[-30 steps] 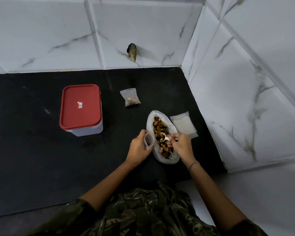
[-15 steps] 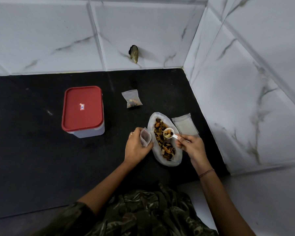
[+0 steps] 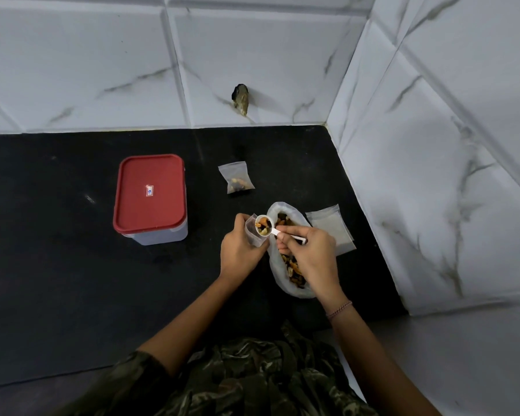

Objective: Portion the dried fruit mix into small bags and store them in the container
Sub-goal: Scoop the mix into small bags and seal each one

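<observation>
Gently, our left hand [image 3: 240, 253] pinches the mouth of the probably flimsy clear plastic bag [image 3: 252, 237]; our right hand [image 3: 315, 256] grips the white scoop [image 3: 274, 232].

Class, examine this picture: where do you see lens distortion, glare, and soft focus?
Head view: the wide-angle lens bends the tile lines on the wall; a faint glare streak lies on the counter left of the container; the scoop is sharp, the clothing at the bottom edge soft.
</observation>
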### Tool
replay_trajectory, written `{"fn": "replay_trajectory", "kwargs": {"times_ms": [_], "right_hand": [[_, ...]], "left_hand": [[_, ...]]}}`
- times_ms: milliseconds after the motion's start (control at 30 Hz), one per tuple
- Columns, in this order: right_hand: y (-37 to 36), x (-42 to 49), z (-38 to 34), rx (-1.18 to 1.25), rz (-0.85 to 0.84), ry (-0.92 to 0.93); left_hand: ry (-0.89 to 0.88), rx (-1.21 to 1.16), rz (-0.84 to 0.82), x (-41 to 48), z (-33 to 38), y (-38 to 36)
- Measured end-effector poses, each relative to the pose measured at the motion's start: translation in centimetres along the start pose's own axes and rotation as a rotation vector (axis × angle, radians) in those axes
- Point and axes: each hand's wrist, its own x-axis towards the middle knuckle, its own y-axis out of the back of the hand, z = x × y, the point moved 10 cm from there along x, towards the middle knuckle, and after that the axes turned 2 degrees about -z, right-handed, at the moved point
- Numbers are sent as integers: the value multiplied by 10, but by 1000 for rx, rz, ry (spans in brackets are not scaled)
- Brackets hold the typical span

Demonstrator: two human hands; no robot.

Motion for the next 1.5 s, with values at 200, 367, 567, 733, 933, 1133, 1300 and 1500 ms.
{"fn": "replay_trajectory", "kwargs": {"times_ms": [200, 367, 567, 733, 933, 1133, 1300, 1500], "right_hand": [[-20, -8, -33, -404, 49, 379], [-42, -25, -40, -675, 23, 723], [-38, -36, -37, -690, 62, 908], [-7, -5, 1, 88, 102, 231], [13, 2, 61, 458, 152, -180], [40, 4, 62, -456, 160, 39], [3, 10, 61, -731, -16, 178], [-8, 15, 63, -716, -24, 104]], "left_hand": [[33, -37, -3, 1, 4, 1], [33, -105, 13, 4, 6, 5], [4, -112, 3, 5, 10, 8], [36, -90, 3, 3, 2, 4], [64, -54, -21, 0, -6, 0], [92, -68, -90, -9, -10, -12], [111, -59, -136, -13, -14, -25], [91, -25, -177, -18, -16, -37]]}}
